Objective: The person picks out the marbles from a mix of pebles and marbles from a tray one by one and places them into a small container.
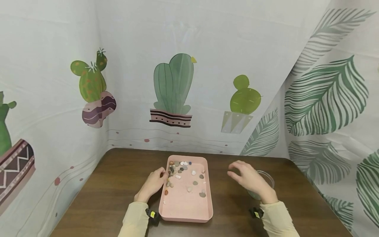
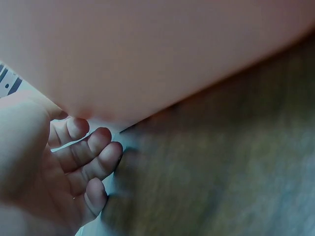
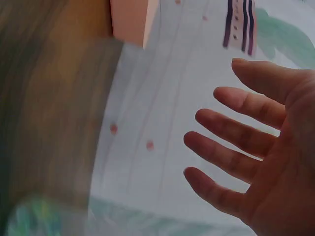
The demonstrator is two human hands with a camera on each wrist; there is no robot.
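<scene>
A pink rectangular tray point(image 1: 186, 210) lies on the table with several small pebbles point(image 1: 178, 177) in it, white, grey, dark and orange-brown. Most are gathered toward its far left part. My left hand point(image 1: 154, 184) is at the tray's left wall, its thumb and forefinger meeting at the rim; in the left wrist view the remaining fingers point(image 2: 106, 160) bend loosely outside the wall. To the right of the tray hovers my right hand point(image 1: 250, 177), fingers spread apart and nothing held. A clear round jar point(image 1: 268, 177) stands partly hidden behind that hand.
Both objects stand on a dark brown wooden table point(image 1: 118, 171). Behind it hangs a white cloth point(image 1: 130, 98) printed with cacti and leaves. Each wrist bears a small black camera, the left one point(image 1: 152, 215) close to the tray's near left corner.
</scene>
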